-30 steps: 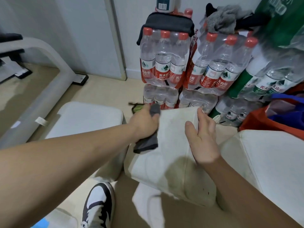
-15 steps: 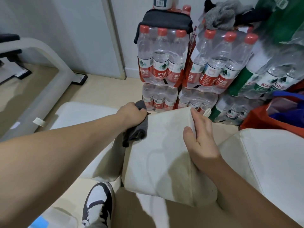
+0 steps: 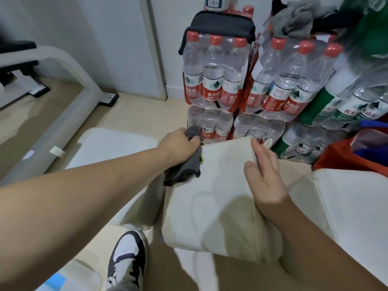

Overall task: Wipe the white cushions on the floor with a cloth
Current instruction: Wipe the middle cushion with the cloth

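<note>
The left hand grips the grey cloth at the far left corner of the cushion to wipe, while the flat, released right hand steadies its right edge

Soft, even indoor light casts faint shadows on the cushion and glints on the bottles; edges bend and blur.

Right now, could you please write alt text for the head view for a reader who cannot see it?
The left hand grips a grey cloth against the far left corner of a white cushion, while the right hand rests on its far right edge. A second cushion lies to the left, and packs of bottles stand stacked behind.
</note>
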The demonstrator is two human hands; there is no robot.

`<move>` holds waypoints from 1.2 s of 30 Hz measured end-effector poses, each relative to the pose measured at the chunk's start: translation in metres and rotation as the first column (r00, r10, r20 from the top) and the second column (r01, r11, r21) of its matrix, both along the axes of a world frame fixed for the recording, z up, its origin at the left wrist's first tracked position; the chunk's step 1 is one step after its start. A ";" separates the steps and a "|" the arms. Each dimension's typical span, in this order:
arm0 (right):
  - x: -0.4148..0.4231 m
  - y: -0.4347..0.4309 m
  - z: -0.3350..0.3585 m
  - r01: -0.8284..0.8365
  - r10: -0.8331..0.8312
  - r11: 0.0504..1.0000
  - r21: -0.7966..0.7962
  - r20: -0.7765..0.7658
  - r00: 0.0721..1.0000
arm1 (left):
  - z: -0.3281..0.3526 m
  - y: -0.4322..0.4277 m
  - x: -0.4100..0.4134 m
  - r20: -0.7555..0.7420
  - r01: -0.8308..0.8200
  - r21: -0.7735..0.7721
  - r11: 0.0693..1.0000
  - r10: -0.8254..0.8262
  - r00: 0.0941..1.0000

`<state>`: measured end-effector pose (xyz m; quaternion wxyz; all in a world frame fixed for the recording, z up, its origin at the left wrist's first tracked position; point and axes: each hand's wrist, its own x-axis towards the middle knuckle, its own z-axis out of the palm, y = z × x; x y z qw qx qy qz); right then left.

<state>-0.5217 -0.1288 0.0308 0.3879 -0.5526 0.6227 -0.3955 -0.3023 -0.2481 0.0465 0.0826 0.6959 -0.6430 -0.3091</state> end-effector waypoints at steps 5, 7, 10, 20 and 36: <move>-0.006 -0.009 0.000 0.068 -0.070 0.996 0.060 0.033 0.997 | -0.016 0.018 0.002 0.046 -0.135 -0.021 0.991 0.136 0.990; -0.010 -0.015 0.002 0.088 -0.092 0.992 0.086 0.036 0.995 | -0.003 0.044 -0.014 0.016 -0.099 -0.060 0.993 0.100 0.995; -0.010 -0.019 0.000 0.162 -0.161 0.980 0.112 -0.024 0.987 | 0.026 0.105 -0.049 -0.103 0.088 -0.056 0.995 -0.094 0.990; -0.012 -0.016 -0.001 0.155 -0.159 0.974 0.163 0.009 0.987 | 0.059 0.113 -0.050 -0.445 -0.018 -0.204 0.979 -0.076 0.892; 0.008 0.047 0.030 -0.112 0.128 0.987 0.113 -0.149 0.981 | 0.053 0.037 -0.017 -0.054 0.317 -0.086 0.945 -0.322 0.945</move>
